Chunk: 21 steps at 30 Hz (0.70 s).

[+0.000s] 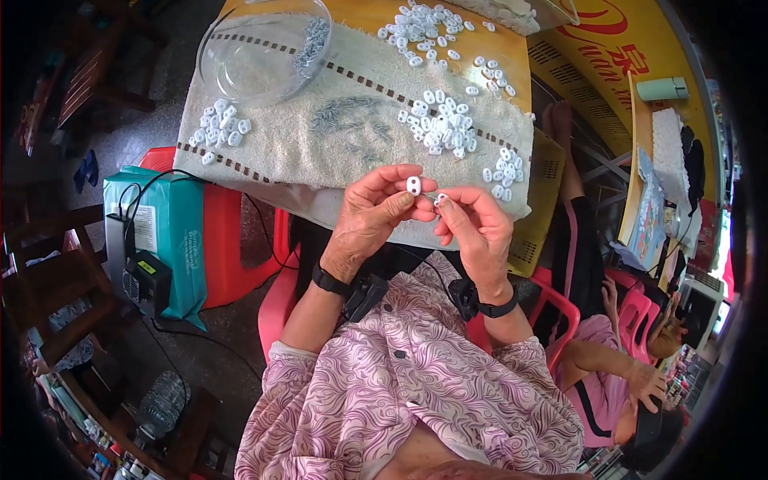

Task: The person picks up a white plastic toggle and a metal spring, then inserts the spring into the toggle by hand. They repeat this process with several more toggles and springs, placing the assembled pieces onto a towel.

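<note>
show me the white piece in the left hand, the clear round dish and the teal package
White piece (414, 186), head view: middle of its face
Clear round dish (244, 74), head view: its bare base
Teal package (174, 230), head view: its front side

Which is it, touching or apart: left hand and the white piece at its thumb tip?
Touching. Head view: the left hand pinches the white piece, thumb against its lower edge.

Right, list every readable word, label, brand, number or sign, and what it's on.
Yellow panel: big red lettering, Latin and Chinese; I won't copy it.
Teal pack: pale lettering, likewise not copied.
Its white label: too small to read.
Black box: yellow sticker, too small to read.
White piece, left hand: none seen.
</note>
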Tool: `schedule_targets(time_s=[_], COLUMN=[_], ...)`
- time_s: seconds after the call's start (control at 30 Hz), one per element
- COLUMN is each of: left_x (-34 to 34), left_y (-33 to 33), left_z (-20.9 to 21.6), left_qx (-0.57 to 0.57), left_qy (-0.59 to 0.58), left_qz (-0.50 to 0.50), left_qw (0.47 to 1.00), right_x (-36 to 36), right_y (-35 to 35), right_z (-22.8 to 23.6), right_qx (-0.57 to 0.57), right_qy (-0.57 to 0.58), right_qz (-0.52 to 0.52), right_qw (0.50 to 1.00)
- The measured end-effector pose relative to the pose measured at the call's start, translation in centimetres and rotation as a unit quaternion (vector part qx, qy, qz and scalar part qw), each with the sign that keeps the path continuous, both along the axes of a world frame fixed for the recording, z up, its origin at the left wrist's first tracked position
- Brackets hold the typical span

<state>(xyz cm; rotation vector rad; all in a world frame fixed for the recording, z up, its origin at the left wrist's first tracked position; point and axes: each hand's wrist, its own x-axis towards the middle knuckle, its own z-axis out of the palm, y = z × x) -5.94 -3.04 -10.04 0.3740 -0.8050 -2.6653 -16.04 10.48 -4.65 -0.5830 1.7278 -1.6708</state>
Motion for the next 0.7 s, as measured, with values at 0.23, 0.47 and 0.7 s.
schedule_targets(time_s=[0.23,0.47,0.7], left_x=[-0.11,0.04,0.1], left_y=[0.48,0.61,0.66], left_z=[-0.37,-0.73,-0.42], left_qx=[0.02,0.005,-0.029], left_qy=[0.035,0.031,-0.057], left_qz=[0.004,0.013,0.03], left_qw=[0.999,0.999,0.998], right_x=[0.07,0.27,0.36], right_y=[-0.09,-0.21,-0.58], right_z=[-0.08,-0.36,-0.62], right_qx=[0.005,0.0,0.003], right_qy=[0.002,-0.011,-0.04], right_qz=[-0.004,0.005,-0.012], right_qw=[1.0,1.0,0.999])
